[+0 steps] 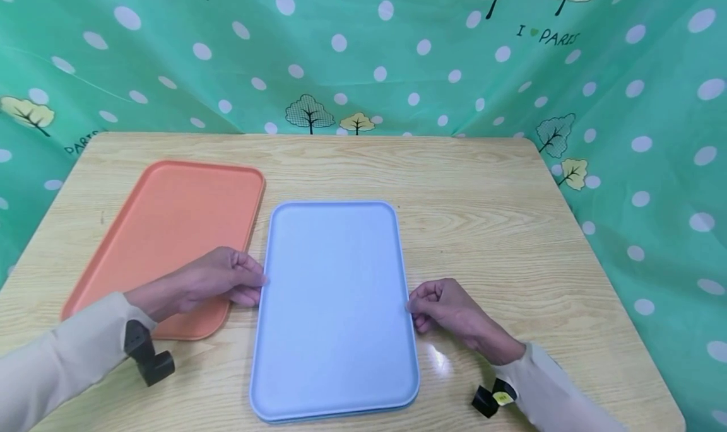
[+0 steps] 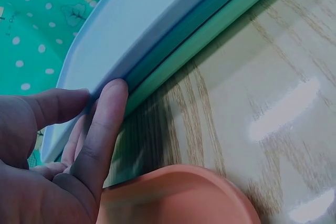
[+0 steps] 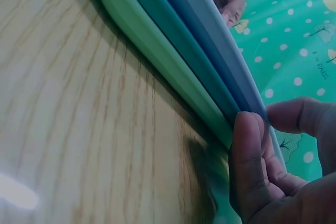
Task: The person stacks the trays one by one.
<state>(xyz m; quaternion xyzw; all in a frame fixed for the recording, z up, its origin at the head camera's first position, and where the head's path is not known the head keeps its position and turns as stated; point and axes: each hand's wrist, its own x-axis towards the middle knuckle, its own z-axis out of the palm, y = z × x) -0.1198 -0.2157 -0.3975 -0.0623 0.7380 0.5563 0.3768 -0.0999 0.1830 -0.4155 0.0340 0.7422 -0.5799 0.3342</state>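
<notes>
On the left of the surface [image 1: 483,186] lies an orange tray [image 1: 170,230], flat, with nothing in it. Its long axis runs from the near left to the far right, a little slanted.

The left hand [image 1: 218,280] reaches over the near corner of the orange tray and pinches the left rim of the blue tray [image 1: 335,299]. In the left wrist view the thumb lies on top of the rim and one finger [image 2: 102,135] presses at the edge from the side.

The blue tray is in the middle of the surface, just beside the orange one, and it holds nothing. It is the top of a stack: the wrist views show a darker blue tray [image 3: 184,40] under it and a green tray [image 3: 152,51] at the bottom, on the wood. The long axis of the stack points away from the person, almost straight, with the short near edge close to the surface's front.

The right hand [image 1: 445,306] pinches the right rim of the blue tray, thumb above and curled fingers [image 3: 249,166] at the side.
</notes>
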